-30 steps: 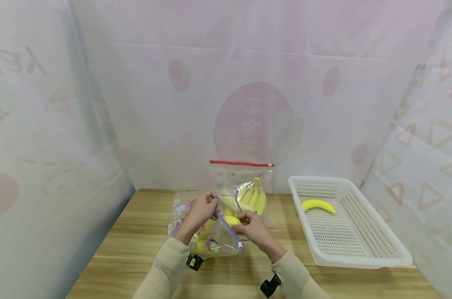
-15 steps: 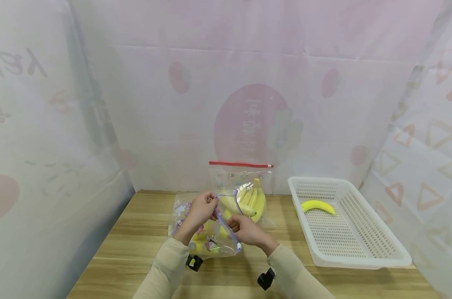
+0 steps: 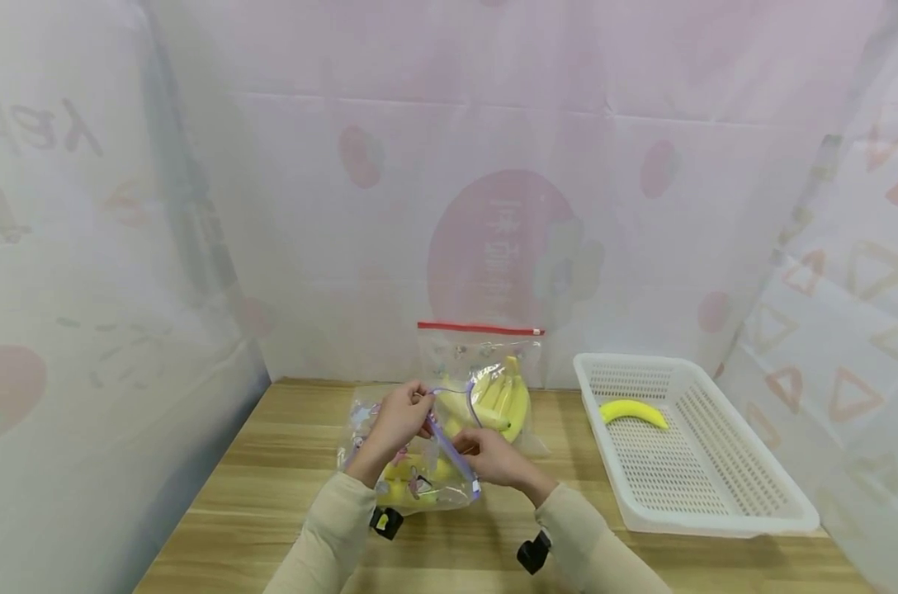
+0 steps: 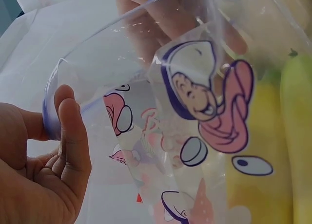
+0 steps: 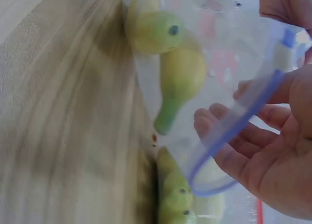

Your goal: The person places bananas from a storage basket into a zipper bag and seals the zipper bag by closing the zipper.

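Observation:
My left hand [image 3: 400, 417] pinches the purple zip edge [image 3: 452, 454] of a clear bag [image 3: 360, 421] printed with cartoon figures, lifting its mouth. In the left wrist view, thumb and fingers clasp that edge [image 4: 51, 100]. My right hand [image 3: 497, 458] is inside the bag's mouth; the right wrist view has its fingers [image 5: 234, 156] loosely bent behind the plastic, with nothing in their grasp. Yellow bananas with green ends [image 5: 183, 78] lie in the lower part of the bag; the plastic print partly covers them.
Behind stands a second clear bag with a red zip strip [image 3: 481, 328], containing a bunch of bananas [image 3: 504, 404]. To the right, a white perforated basket [image 3: 716, 521] holds one banana [image 3: 633, 411]. Fabric walls border the wooden table [image 3: 241, 487] at the back and sides.
The right hand has moved left and a little down into the bag's mouth. The banana it held has been let go inside the bag. My left hand has stayed in place.

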A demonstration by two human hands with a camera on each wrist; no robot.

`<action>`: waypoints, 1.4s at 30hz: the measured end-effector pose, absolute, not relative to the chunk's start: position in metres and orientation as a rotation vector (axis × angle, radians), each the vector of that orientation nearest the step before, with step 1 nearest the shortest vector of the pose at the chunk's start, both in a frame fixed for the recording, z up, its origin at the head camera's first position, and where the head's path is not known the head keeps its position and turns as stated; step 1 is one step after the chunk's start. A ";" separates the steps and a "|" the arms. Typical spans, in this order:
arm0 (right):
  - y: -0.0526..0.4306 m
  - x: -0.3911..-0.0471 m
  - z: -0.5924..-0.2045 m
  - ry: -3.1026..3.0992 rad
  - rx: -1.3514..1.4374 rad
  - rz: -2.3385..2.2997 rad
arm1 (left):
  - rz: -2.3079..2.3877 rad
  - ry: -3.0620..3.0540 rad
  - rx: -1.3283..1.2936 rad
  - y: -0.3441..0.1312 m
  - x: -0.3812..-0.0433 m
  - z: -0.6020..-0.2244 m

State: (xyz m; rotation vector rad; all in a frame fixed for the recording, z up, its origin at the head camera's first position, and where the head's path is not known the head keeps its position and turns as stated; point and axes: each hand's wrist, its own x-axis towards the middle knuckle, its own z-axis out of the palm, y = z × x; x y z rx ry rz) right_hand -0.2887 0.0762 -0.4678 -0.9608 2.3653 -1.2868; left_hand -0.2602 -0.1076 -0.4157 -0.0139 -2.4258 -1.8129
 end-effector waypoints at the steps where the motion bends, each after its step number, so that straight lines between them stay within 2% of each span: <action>1: 0.078 -0.288 -0.465 2.366 -0.962 -1.289 | -1.814 -2.424 -0.013 -0.108 -0.260 -0.416; 10: 0.112 -0.292 -0.423 2.213 -0.909 -1.347 | -1.796 -2.432 -0.012 -0.112 -0.259 -0.415; 16: 0.154 -0.319 -0.399 1.914 -0.733 -1.516 | -1.797 -2.433 -0.002 -0.113 -0.259 -0.415; 27: 0.225 -0.365 -0.369 1.824 -0.583 -1.606 | -1.782 -2.431 0.005 -0.119 -0.259 -0.416; 33: 0.254 -0.389 -0.373 1.809 -0.417 -1.727 | -1.784 -2.428 0.014 -0.122 -0.258 -0.416; 42: 0.306 -0.418 -0.402 1.563 -0.216 -1.941 | -1.781 -2.419 0.009 -0.123 -0.255 -0.419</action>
